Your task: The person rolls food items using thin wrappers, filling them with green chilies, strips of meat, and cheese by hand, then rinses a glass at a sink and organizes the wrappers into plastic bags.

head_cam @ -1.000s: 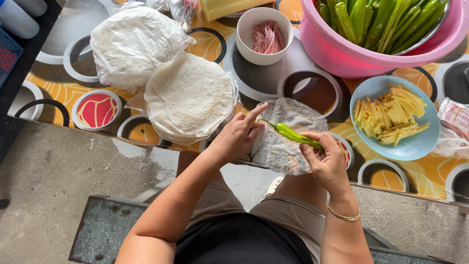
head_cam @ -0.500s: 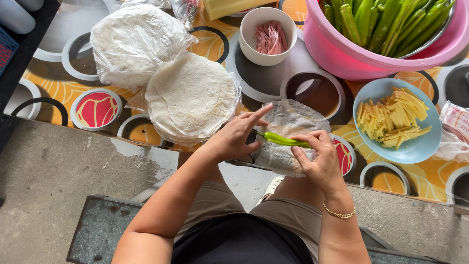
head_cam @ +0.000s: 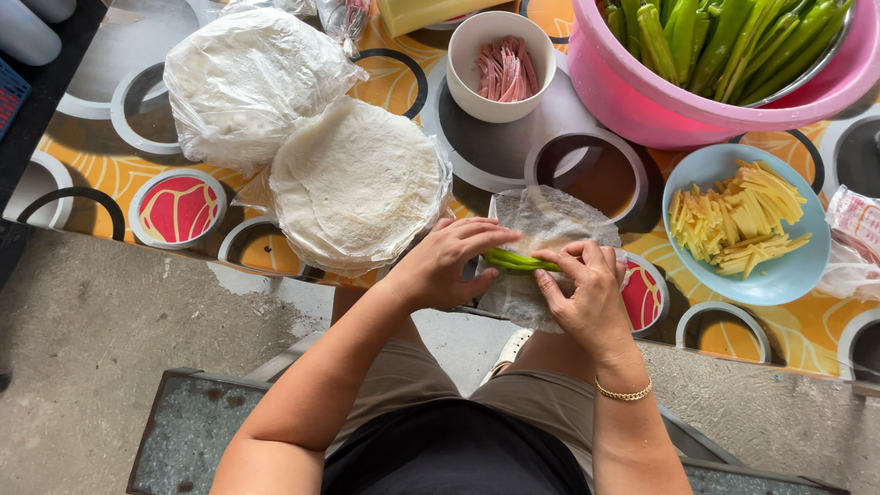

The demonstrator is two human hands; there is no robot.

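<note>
A thin round wrapper sheet (head_cam: 548,220) lies at the table's near edge. A green pepper (head_cam: 515,261) rests across it. My left hand (head_cam: 446,264) holds the pepper's left end with its fingertips on top. At the right end, my right hand (head_cam: 587,293) pinches the pepper and the wrapper's near edge together. A stack of round wrappers (head_cam: 356,183) sits just left of my left hand.
A bagged pile of wrappers (head_cam: 246,82) lies at the back left. A white bowl of pink meat strips (head_cam: 504,64), a pink basin of green peppers (head_cam: 724,64) and a blue bowl of yellow strips (head_cam: 744,225) stand behind and right. The patterned table (head_cam: 110,174) ends above a concrete floor.
The pepper has come down from held above the wrapper to lying flat across it. Both hands have closed in over it, and the right hand now grips the wrapper's near edge.
</note>
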